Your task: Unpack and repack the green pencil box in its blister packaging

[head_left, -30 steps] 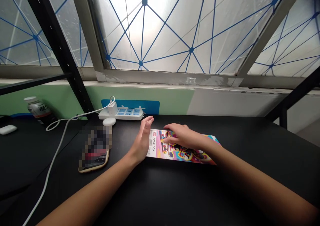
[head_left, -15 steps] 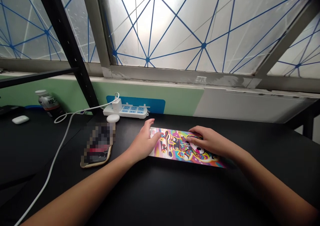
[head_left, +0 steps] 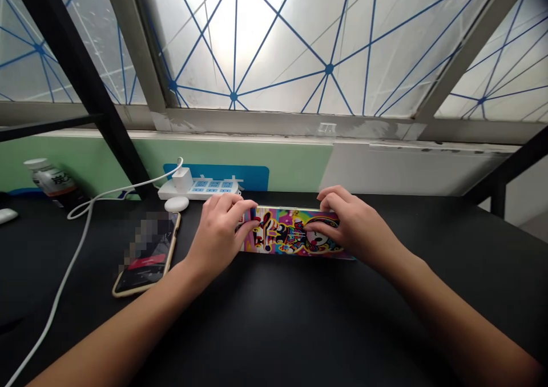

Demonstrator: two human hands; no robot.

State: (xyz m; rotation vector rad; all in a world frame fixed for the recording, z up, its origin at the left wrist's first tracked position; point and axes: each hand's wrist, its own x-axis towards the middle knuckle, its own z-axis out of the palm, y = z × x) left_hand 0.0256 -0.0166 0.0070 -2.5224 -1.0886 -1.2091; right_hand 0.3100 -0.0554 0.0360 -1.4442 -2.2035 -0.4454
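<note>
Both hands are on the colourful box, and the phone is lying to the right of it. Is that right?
Not quite: the phone lies to the left of the colourful box, as the head view shows. The left hand and right hand are both on the box.

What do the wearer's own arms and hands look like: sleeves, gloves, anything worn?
Left arm and right arm are bare as far as they show, with no sleeve in view. Left hand and right hand are ungloved; no ring, watch, bracelet or marking is visible.
</note>
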